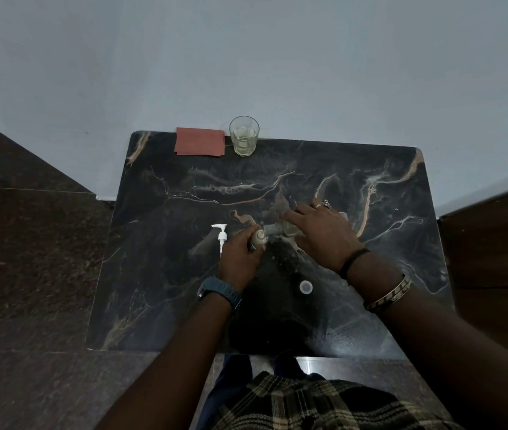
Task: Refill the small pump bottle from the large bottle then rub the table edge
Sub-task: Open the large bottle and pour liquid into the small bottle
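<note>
Dark marbled tabletop (pixel 370 274) against a pale wall. Item: small pump bottle (pixel 260 238), neck open, clasped upright in your left hand (pixel 240 259), fingers wrapped round it. Item: large bottle (pixel 287 228), clear, tipped sideways toward that neck, your right hand (pixel 321 231) curled over it. Item: pump head (pixel 221 235), lying just left. Item: cap (pixel 305 287), near you. Risk: narrow neck, blurred spout; overtilt and liquid likely spills onto the tabletop.

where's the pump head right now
In the head view the pump head lies on the table, off the bottle, just left of the left hand, well in front of the red cloth.
</note>
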